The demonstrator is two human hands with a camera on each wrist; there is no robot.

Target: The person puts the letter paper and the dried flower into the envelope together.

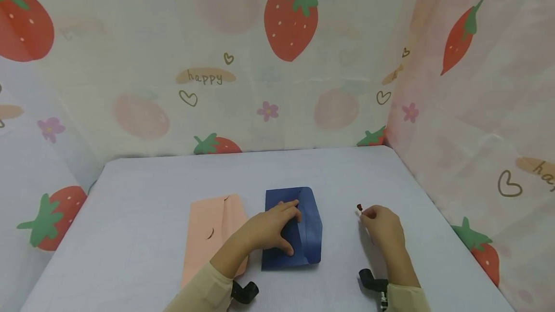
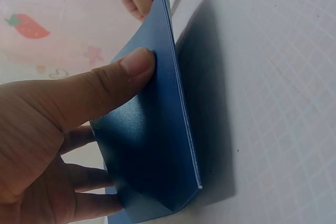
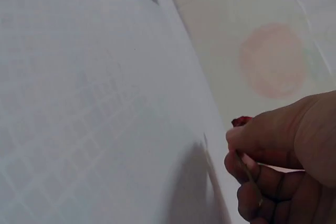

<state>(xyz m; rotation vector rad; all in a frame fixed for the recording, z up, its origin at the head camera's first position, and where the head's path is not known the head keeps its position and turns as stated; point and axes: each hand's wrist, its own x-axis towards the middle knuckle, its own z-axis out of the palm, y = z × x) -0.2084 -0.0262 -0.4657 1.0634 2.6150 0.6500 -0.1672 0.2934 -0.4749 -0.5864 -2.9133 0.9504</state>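
In the head view my left hand (image 1: 275, 225) holds a dark blue envelope (image 1: 277, 260) on the white table, its flap unfolded to the right. The left wrist view shows the thumb (image 2: 139, 61) on the envelope's blue face (image 2: 152, 145) and the other fingers at its far edge, fingertips partly hidden. To the right, my right hand (image 1: 386, 227) pinches a small dried flower (image 1: 359, 207) with a dark red head, above the table. Its thin stem (image 3: 249, 174) runs down past the curled fingers in the right wrist view.
A peach envelope (image 1: 204, 225) lies left of the blue one, partly under the left forearm. Black wrist cameras (image 1: 244, 292) sit near both cuffs. Strawberry-printed cloth (image 1: 299, 85) stands behind and beside the white table (image 1: 143, 196).
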